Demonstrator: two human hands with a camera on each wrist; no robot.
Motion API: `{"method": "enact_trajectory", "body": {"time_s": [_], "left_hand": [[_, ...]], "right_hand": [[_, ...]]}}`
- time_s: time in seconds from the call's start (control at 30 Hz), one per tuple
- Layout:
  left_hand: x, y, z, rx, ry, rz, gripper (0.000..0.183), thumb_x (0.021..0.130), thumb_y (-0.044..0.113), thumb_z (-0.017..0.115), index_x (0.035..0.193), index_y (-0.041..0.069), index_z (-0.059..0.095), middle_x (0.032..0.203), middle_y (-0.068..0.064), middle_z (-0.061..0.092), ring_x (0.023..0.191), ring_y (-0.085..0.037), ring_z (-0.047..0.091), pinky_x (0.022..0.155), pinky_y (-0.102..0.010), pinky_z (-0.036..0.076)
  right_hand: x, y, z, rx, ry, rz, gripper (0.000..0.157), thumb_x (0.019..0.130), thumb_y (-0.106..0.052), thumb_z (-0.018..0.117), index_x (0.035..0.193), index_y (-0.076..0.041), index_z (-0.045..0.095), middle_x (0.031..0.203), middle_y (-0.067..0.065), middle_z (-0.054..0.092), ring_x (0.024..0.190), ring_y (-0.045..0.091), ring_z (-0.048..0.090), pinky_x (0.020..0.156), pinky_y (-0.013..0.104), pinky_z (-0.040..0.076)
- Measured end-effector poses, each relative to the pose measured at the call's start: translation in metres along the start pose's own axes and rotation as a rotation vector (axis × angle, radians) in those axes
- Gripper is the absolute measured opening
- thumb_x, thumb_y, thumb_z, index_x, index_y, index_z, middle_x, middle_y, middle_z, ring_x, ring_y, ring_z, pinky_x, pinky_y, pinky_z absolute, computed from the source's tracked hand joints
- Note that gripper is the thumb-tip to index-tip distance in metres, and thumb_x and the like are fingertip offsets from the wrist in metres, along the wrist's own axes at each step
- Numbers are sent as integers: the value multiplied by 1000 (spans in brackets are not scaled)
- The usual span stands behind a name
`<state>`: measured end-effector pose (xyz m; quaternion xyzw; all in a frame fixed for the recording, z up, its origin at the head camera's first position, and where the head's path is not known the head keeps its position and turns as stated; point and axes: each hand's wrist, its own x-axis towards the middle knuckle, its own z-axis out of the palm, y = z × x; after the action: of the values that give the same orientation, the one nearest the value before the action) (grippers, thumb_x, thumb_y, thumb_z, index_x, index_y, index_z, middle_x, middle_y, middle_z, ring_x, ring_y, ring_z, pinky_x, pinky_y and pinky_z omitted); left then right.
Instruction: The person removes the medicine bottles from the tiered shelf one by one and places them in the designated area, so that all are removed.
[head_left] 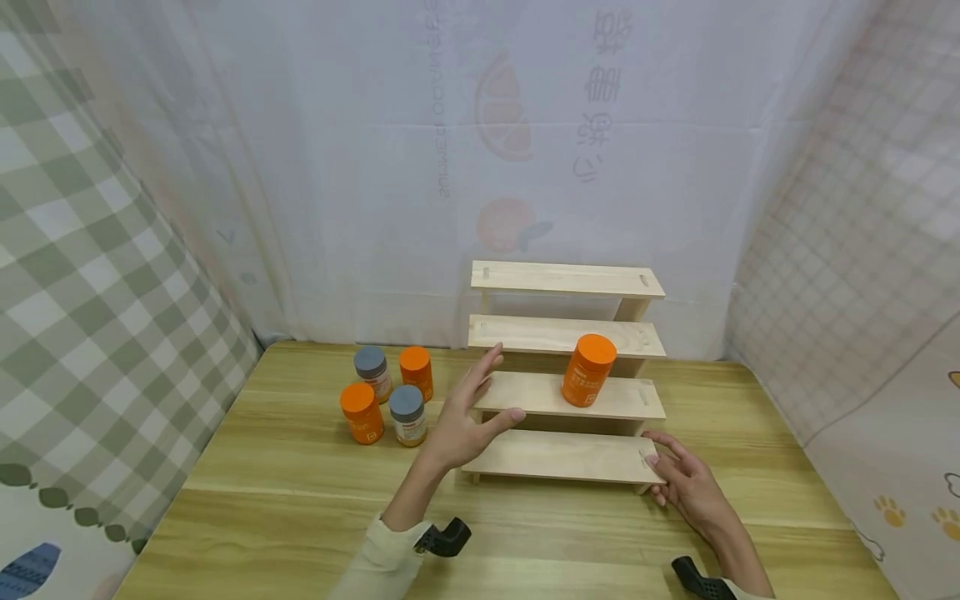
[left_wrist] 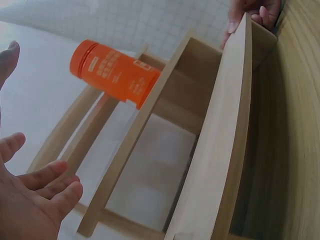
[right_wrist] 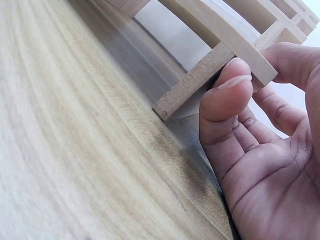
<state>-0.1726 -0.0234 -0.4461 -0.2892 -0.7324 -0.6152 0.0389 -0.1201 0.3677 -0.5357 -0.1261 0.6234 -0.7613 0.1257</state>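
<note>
A pale wooden four-step display rack stands on the table. My right hand grips the right end of its lowest step; in the right wrist view the fingers of that hand curl about the board's corner. At the rack's left side is my left hand, its fingers spread and nothing held. The same left hand shows palm and fingertips apart from the boards in the left wrist view. An orange jar stands upright toward the right of the second step from the bottom, seen sideways as a jar in the left wrist view.
Left of the rack, two orange jars and two grey-lidded jars stand grouped on the wooden table. A white curtain hangs right behind the rack. Patterned cloth borders the table on the right, checked cloth on the left.
</note>
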Motion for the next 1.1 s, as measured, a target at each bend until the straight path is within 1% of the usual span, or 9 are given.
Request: {"method": "enact_trajectory", "body": {"time_s": [0.13, 0.3, 0.4, 0.57, 0.7, 0.8, 0.83, 0.97, 1.1], "left_hand": [[6, -2, 10, -19, -33, -6, 89, 94, 52, 71, 164, 21, 25, 167, -4, 34, 154, -27, 34, 125, -48, 33], [15, -1, 21, -41, -67, -22, 89, 94, 52, 71, 164, 22, 26, 165, -7, 36, 153, -27, 35, 125, -46, 33], [22, 1, 27, -46, -75, -30, 89, 94, 52, 71, 164, 22, 26, 164, -7, 38, 152, -30, 36, 124, -46, 34], [33, 3, 34, -53, -83, -55, 88, 93, 52, 71, 164, 25, 27, 161, -8, 42, 150, -24, 40, 124, -45, 36], [41, 3, 40, -79, -102, -75, 88, 93, 56, 70, 164, 26, 27, 160, -14, 43, 149, -27, 41, 123, -46, 36], [47, 3, 44, -90, -113, -96, 88, 92, 58, 70, 163, 27, 28, 157, -13, 46, 147, -28, 44, 122, -44, 38], [49, 2, 46, -92, -117, -104, 87, 92, 58, 70, 163, 28, 28, 156, -12, 47, 146, -27, 45, 122, -43, 38], [55, 1, 52, -113, -130, -130, 82, 93, 50, 72, 162, 33, 30, 152, -6, 52, 143, -21, 50, 121, -39, 40], [61, 0, 59, -134, -140, -133, 77, 95, 40, 73, 161, 35, 32, 149, -3, 56, 139, -18, 54, 118, -35, 43]], "right_hand": [[-1, 0, 0, -6, 6, 0, 38, 110, -5, 42, 144, -23, 48, 116, -6, 71, 76, 4, 64, 59, 17, 55], [-2, 1, 1, -8, 11, 3, 38, 110, -5, 42, 143, -23, 48, 115, -6, 71, 75, 4, 64, 59, 17, 55], [-2, 1, 1, -7, 11, 5, 38, 110, -5, 42, 144, -23, 48, 115, -6, 71, 75, 4, 64, 59, 17, 55], [-1, 0, 1, -2, 13, 1, 38, 110, -5, 42, 144, -22, 47, 113, -5, 71, 76, 4, 64, 59, 17, 55], [-1, -1, -1, 2, 7, -2, 39, 110, -4, 42, 143, -23, 48, 113, -6, 71, 76, 4, 64, 59, 17, 55], [0, 0, -1, -2, 5, -4, 39, 110, -4, 41, 142, -24, 49, 112, -6, 71, 75, 4, 64, 59, 17, 55], [0, 0, -1, -3, 6, -5, 38, 110, -4, 41, 142, -23, 49, 112, -6, 71, 75, 3, 64, 59, 16, 55], [1, 1, -2, -5, 5, -2, 38, 110, -4, 42, 143, -23, 48, 111, -6, 71, 75, 3, 64, 59, 16, 55], [1, 1, -2, -4, 0, 0, 38, 110, -4, 41, 142, -23, 48, 111, -6, 71, 75, 3, 64, 59, 16, 55]]}}
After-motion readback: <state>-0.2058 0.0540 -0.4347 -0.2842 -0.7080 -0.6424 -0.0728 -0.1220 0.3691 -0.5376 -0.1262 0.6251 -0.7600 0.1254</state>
